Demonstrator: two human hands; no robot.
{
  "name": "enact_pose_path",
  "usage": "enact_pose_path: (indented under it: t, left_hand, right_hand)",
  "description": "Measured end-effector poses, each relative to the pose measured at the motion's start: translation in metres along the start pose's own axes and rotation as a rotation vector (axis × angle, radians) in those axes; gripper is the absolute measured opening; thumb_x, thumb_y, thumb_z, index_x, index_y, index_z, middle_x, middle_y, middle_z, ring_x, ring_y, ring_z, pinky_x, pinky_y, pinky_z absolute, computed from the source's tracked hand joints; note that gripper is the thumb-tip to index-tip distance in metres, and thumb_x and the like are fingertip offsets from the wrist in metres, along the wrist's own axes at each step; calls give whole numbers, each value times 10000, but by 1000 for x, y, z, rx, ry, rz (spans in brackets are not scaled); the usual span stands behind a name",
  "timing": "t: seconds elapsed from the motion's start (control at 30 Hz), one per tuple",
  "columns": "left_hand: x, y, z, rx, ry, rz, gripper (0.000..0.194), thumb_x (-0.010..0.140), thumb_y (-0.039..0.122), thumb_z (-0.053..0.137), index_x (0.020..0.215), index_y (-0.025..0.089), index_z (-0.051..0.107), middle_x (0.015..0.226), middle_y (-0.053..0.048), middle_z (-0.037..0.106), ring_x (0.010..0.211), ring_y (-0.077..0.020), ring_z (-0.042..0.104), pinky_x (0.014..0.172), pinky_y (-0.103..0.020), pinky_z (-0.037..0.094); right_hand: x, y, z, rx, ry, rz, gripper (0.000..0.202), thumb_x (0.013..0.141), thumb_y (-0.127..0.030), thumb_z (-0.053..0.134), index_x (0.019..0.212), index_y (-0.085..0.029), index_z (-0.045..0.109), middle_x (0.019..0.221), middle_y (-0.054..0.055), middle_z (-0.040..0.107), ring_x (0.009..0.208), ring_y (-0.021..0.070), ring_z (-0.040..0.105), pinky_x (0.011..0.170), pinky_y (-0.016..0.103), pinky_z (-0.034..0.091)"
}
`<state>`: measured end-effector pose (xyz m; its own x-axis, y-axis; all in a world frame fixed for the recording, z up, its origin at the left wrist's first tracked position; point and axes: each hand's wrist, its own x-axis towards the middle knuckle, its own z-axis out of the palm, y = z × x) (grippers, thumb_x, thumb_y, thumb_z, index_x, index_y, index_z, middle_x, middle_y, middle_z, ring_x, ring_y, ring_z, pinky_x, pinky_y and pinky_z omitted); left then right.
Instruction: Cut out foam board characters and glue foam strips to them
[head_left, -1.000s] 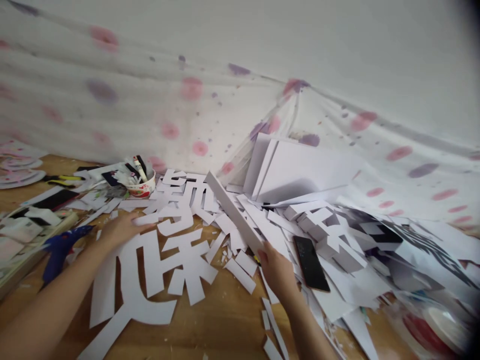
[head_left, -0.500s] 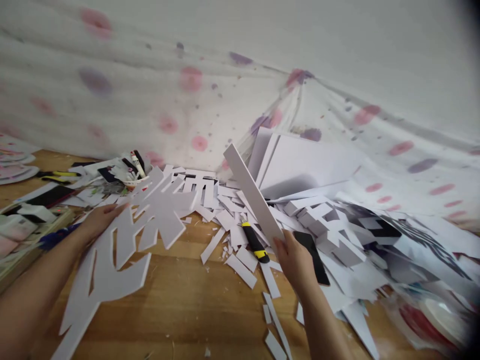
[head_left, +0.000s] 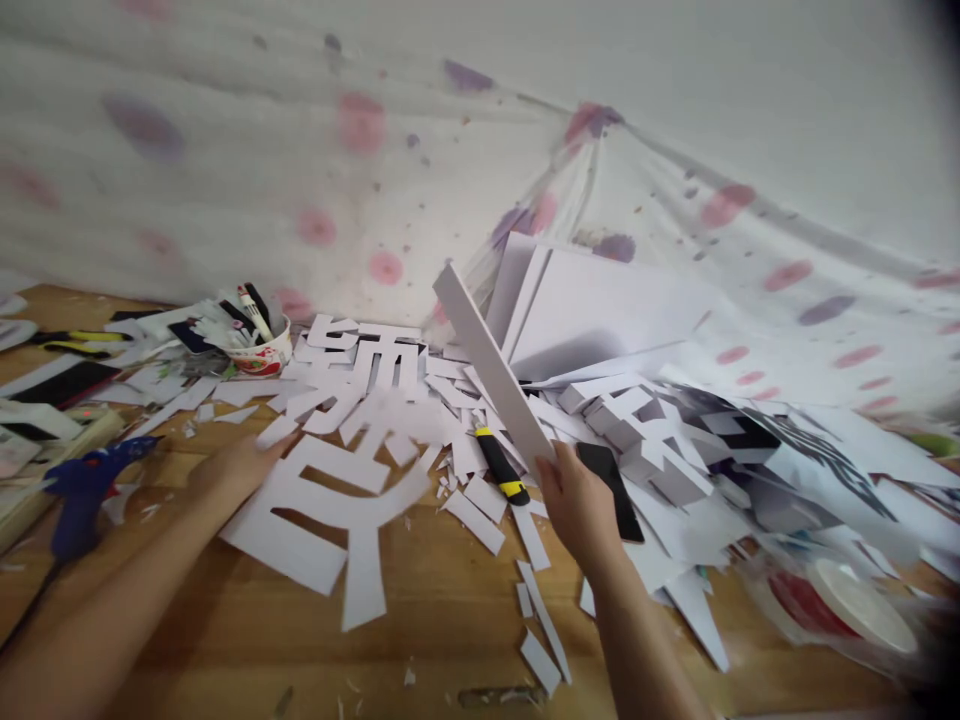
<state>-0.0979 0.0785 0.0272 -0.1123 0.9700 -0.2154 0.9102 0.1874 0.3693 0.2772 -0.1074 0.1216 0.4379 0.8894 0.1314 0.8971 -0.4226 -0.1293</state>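
Note:
Gripped at its left edge, a white foam-board cut-out (head_left: 352, 500) with slots and branching arms tilts over the table in my left hand (head_left: 244, 465). The fingertips are partly hidden behind the board. My right hand (head_left: 581, 505) is closed round the lower end of a long white foam-board strip (head_left: 495, 370), which slants up and to the left. Just left of that hand lies a yellow and black utility knife (head_left: 501, 467) among white offcuts (head_left: 474, 522). A black phone (head_left: 611, 490) lies behind my right wrist.
A blue glue gun (head_left: 82, 490) lies at the left. Behind it stands a tub of pens (head_left: 259, 352). White boards (head_left: 600, 310) lean at the back, with folded white pieces (head_left: 645, 430) before them. A tape roll in plastic (head_left: 855, 605) sits at the right.
My left hand has moved right and turned the cut-out, which now faces me at a different angle. The strip stays in my right hand. The view has shifted slightly, showing the glue gun.

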Motion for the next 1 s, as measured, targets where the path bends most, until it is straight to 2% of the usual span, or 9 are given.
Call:
enact_pose_path:
  t: [0.1, 0.2, 0.3, 0.4, 0.57, 0.67, 0.77, 0.83, 1.0]
  left_hand:
    - [-14, 8, 8, 43, -24, -83, 926, 587, 853, 253, 1025, 97, 557, 1067, -247, 596, 976, -408, 553, 715, -474, 420]
    - [-19, 7, 17, 3, -16, -86, 852, 656, 801, 232, 1028, 103, 549, 1048, -235, 607, 930, -375, 584, 669, -426, 440]
    - [-18, -3, 21, -74, -3, -41, 676, 730, 696, 276, 962, 134, 571, 953, -185, 643, 848, -328, 614, 652, -395, 452]
    - [-19, -16, 23, -186, 22, 50, 495, 771, 558, 323, 894, 162, 594, 875, -137, 664, 826, -299, 620, 701, -390, 462]
    - [-29, -37, 30, -313, 57, 143, 444, 784, 433, 311, 986, 167, 604, 1080, -109, 645, 1025, -241, 576, 889, -332, 437]
    - [-36, -43, 36, -332, 88, 188, 401, 747, 379, 362, 971, 179, 627, 1122, -99, 623, 1104, -248, 523, 989, -357, 368]
    - [-47, -42, 35, -412, 211, 218, 379, 733, 347, 404, 1017, 207, 613, 1210, -78, 556, 1187, -247, 446, 1050, -384, 300]
    - [-56, -38, 29, -571, 280, 212, 380, 769, 382, 405, 1078, 239, 575, 1255, -44, 522, 1212, -221, 424, 1066, -372, 290]
    - [-69, -26, 15, -1020, 165, 100, 417, 795, 503, 413, 1080, 228, 542, 1255, -40, 533, 1175, -227, 475, 1009, -358, 385]
  right_hand:
    - [-10, -21, 5, -90, -59, -106, 192, 899, -249, 373, 1033, -197, 502, 845, 56, 664, 695, 180, 609, 514, 253, 241]
    - [-23, -39, 16, -125, -123, -291, 147, 900, -222, 373, 957, -209, 508, 849, 38, 660, 708, 170, 617, 501, 260, 229]
    - [-31, -48, 29, -149, -193, -436, 130, 889, -187, 384, 921, -205, 508, 833, 33, 658, 696, 166, 622, 505, 265, 243]
    - [-29, -46, 42, -167, -286, -515, 119, 876, -177, 411, 930, -201, 514, 797, 36, 659, 708, 170, 625, 526, 262, 277]
    - [-22, -35, 52, -177, -369, -558, 131, 878, -180, 417, 951, -196, 524, 846, 49, 664, 803, 182, 629, 587, 252, 324]
    - [-24, -32, 53, -171, -362, -546, 123, 876, -165, 411, 924, -198, 519, 856, 34, 665, 793, 172, 632, 584, 245, 323]
    - [-30, -36, 54, -177, -326, -541, 106, 879, -160, 409, 904, -203, 503, 838, 29, 662, 775, 166, 630, 570, 240, 317]
    - [-35, -42, 55, -179, -320, -554, 104, 879, -156, 410, 907, -208, 495, 827, 25, 658, 763, 165, 629, 564, 239, 317]
    - [-40, -55, 60, -152, -359, -634, 152, 869, -128, 404, 920, -214, 517, 845, 33, 653, 784, 165, 614, 572, 242, 328]
